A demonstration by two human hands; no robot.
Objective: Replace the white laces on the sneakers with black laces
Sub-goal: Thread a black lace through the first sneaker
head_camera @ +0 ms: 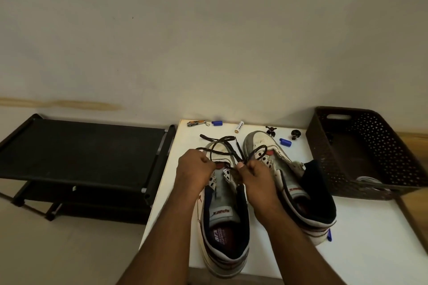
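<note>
Two white and grey sneakers stand side by side on a white table [361, 238], toes pointing away from me. Over the left sneaker [225, 222], my left hand [193, 170] and my right hand [256, 174] each pinch a strand of a black lace [222, 142] near the lower eyelets. The lace's loose ends loop over the toe and lie on the table beyond it. Another black lace strand [260, 149] curls over the toe of the right sneaker [294, 183]. White laces [370, 180] lie in the brown basket.
A brown perforated basket [370, 146] stands at the right on the table. Small items lie along the far edge: a nail clipper [196, 123], two blue caps [217, 123], a battery [239, 127], small black pieces [271, 131]. A black low rack [78, 152] stands left of the table.
</note>
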